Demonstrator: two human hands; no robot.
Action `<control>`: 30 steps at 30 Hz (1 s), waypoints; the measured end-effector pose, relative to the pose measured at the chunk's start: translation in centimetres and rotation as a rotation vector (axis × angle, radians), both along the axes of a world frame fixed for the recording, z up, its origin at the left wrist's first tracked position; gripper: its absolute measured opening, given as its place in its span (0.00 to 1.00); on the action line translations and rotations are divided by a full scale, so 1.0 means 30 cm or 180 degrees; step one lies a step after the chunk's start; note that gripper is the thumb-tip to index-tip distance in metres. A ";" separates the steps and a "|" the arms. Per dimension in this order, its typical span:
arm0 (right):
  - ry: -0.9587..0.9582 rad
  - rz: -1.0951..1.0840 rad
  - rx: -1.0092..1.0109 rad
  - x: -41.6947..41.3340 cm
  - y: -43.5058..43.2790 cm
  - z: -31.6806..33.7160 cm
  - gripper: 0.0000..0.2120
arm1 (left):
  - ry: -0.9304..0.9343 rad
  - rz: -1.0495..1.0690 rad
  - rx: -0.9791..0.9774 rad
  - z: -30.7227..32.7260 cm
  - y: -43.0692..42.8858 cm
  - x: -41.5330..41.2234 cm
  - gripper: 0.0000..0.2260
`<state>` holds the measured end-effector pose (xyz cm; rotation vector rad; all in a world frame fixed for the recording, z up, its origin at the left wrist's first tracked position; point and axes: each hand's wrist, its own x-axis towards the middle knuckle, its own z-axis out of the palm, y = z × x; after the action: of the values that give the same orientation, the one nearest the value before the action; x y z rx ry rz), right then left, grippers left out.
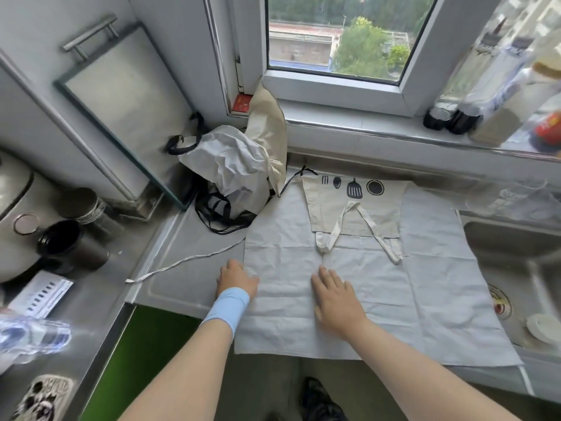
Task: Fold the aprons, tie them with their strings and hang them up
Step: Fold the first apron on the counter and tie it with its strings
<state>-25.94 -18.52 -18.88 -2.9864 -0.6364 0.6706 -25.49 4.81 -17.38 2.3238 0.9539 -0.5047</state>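
Pale grey cloth apron [349, 268] spread flat on steel counter [182, 284], bib folded down. Left hand [236, 276] flat, fingers spread, on apron's left edge; right hand [335, 294] flat at centre. No legible writing.

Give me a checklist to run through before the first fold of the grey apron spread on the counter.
1. Pale grey cloth apron spread flat on the steel counter: ok, only light creases.
2. Beige bib with black utensil prints folded down onto the grey cloth: ok.
3. Beige neck strap lying inside the apron's outline: ok.
4. White waist string tucked in: not ok, it trails left across the counter.
5. Both hands free and flat on the cloth, left hand, right hand: ok.
6. Right edge clear of the steel sink: not ok, the cloth overlaps its rim.
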 end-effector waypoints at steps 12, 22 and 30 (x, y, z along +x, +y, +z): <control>0.0214 0.0064 -0.0004 -0.129 -0.018 -0.013 0.31 | -0.0054 -0.0177 -0.0305 0.004 -0.015 -0.081 0.04; 0.0691 -0.0329 0.0522 -0.174 0.144 0.049 0.31 | -0.0051 0.0144 -0.2537 0.190 0.096 -0.163 0.20; 0.1609 -0.2900 0.3463 0.076 0.000 0.360 0.19 | -0.0372 -0.1768 -0.1952 0.341 -0.308 -0.037 0.37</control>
<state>-23.67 -18.53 -8.06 -1.6789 0.3285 0.6272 -26.59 -4.44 -7.14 1.9833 0.0469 -0.7448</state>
